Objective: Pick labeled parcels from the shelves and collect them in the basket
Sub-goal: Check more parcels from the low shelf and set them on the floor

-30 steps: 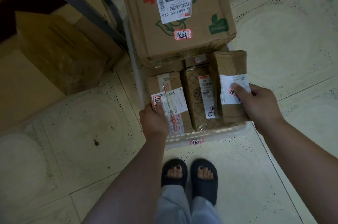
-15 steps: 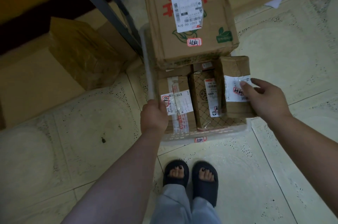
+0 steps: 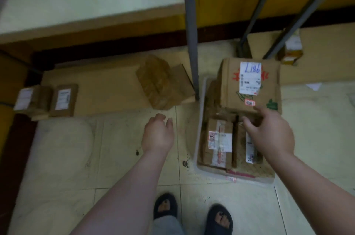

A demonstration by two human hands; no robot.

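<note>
Basket (image 3: 199, 112) (parcel-filled) beneath right hand (image 3: 272, 135), beside left (image 3: 158, 135).

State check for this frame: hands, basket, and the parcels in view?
left hand: open, empty, over the floor
right hand: open, above the basket, holding nothing
basket: on the floor, full
large carton: label up, atop the basket load
two labeled parcels: side by side on the low shelf

Both arms are bare, with no sleeves down to the left hand (image 3: 158, 135) and the right hand (image 3: 270, 135). No rings or watches show. The feet wear dark, open-toed rubber slippers (image 3: 219, 219), and the toenails are painted dark. Light grey trousers (image 3: 167, 225) show between the slippers.
</note>
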